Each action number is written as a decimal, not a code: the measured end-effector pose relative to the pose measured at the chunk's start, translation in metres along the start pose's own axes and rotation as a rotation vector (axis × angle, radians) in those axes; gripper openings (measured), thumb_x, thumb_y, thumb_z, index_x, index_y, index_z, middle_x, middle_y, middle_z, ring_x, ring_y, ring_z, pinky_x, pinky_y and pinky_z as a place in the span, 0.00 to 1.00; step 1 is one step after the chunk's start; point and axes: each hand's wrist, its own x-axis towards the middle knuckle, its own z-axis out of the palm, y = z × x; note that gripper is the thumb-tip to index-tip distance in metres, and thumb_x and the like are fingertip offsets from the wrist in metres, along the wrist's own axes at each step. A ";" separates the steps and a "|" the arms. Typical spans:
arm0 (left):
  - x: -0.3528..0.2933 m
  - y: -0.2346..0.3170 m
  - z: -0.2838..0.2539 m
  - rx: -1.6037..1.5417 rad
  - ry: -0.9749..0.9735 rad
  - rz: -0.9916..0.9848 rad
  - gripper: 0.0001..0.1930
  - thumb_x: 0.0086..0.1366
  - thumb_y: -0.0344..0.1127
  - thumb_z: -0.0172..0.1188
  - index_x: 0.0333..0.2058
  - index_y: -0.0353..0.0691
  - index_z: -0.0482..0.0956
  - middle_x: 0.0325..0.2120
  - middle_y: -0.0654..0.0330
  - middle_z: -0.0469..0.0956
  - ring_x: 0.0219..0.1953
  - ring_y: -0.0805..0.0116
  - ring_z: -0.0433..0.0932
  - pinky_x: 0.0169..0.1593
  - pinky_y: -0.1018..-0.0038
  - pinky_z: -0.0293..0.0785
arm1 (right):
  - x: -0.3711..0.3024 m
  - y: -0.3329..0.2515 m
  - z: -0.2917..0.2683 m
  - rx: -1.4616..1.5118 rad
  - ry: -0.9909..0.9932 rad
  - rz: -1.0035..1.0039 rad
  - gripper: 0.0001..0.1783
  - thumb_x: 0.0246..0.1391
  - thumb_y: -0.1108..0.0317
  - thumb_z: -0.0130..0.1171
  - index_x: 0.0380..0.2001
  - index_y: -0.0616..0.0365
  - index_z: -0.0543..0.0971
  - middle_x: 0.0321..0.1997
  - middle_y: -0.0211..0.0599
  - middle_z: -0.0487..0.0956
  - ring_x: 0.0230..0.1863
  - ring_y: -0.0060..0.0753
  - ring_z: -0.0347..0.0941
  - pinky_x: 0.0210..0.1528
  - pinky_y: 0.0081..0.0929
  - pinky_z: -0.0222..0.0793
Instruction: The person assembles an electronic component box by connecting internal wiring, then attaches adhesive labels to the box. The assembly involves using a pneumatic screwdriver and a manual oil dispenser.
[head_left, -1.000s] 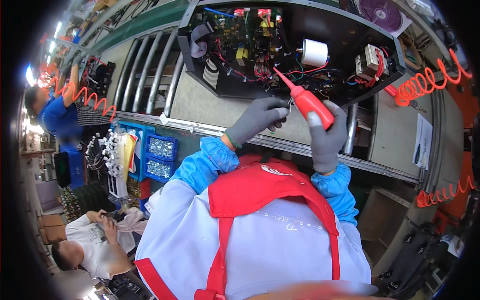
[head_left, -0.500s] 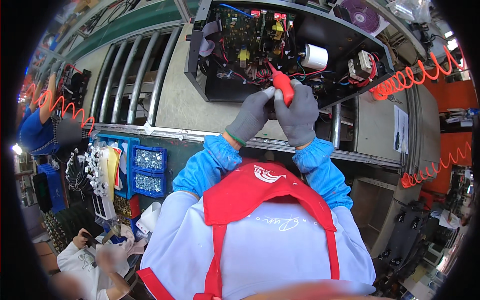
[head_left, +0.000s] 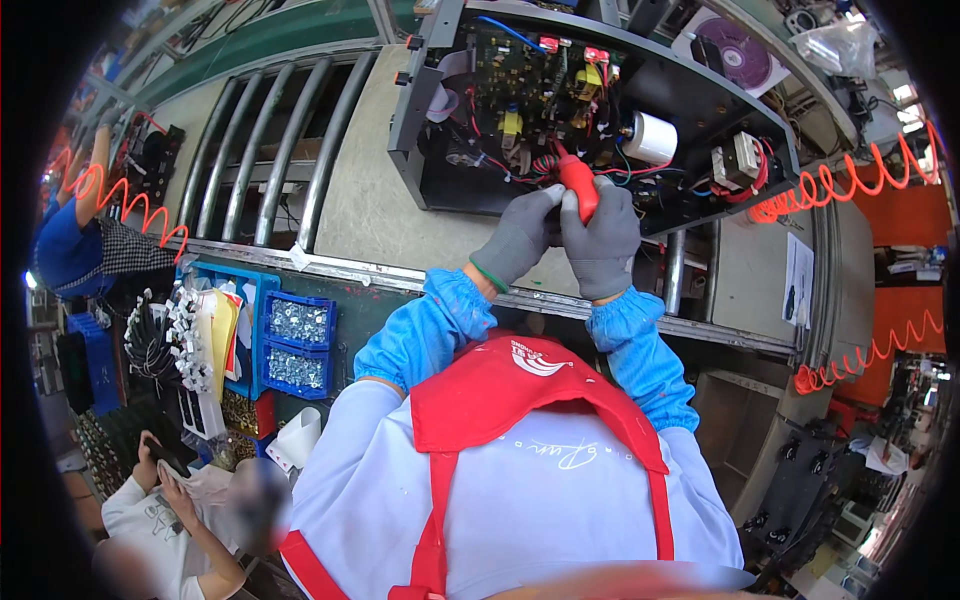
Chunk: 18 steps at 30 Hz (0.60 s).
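Note:
A red squeeze bottle (head_left: 579, 187) with a narrow tip points down into the wiring of an open black metal chassis (head_left: 460, 196). My right hand (head_left: 603, 243), in a grey glove, is closed around the bottle's near end. Beside it, my left hand (head_left: 515, 240), also gloved, is curled at the chassis's near edge with its thumb close to the right thumb; its fingertips are hidden. Inside the chassis are a green circuit board (head_left: 535, 85), a white cylinder (head_left: 653, 138), a transformer (head_left: 737, 160) and loose wires around the bottle's tip.
Metal rollers (head_left: 290, 150) lie left of the chassis. Blue bins of small hardware (head_left: 298, 345) and bundled cables (head_left: 155, 340) stand at lower left. An orange coiled hose (head_left: 830, 187) hangs at right. Two people, one in blue (head_left: 72, 255), one in white (head_left: 165, 535), are on the left.
In the picture, the chassis, bottle and both hands have shifted slightly right and down. The bottle stays in my right hand at the same wiring. The person in white has moved their hands.

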 end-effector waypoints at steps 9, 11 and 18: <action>0.008 -0.004 -0.002 -0.062 -0.037 -0.089 0.16 0.72 0.43 0.49 0.49 0.38 0.75 0.43 0.60 0.77 0.45 0.71 0.76 0.50 0.71 0.75 | 0.007 -0.006 -0.014 -0.085 -0.008 -0.017 0.20 0.51 0.60 0.65 0.44 0.60 0.76 0.35 0.43 0.75 0.32 0.48 0.75 0.32 0.40 0.70; -0.008 0.004 0.006 0.030 -0.104 -0.042 0.17 0.72 0.45 0.49 0.49 0.38 0.75 0.41 0.60 0.78 0.42 0.70 0.78 0.46 0.70 0.77 | 0.006 -0.010 -0.026 -0.029 -0.014 -0.013 0.20 0.51 0.62 0.66 0.44 0.61 0.76 0.36 0.44 0.76 0.33 0.47 0.76 0.34 0.38 0.72; -0.056 0.043 0.025 0.347 -0.144 0.219 0.19 0.72 0.46 0.48 0.48 0.34 0.75 0.36 0.59 0.79 0.37 0.73 0.80 0.41 0.74 0.79 | 0.022 -0.031 -0.046 0.322 0.069 -0.127 0.23 0.45 0.64 0.70 0.43 0.62 0.76 0.33 0.44 0.76 0.31 0.47 0.76 0.32 0.37 0.72</action>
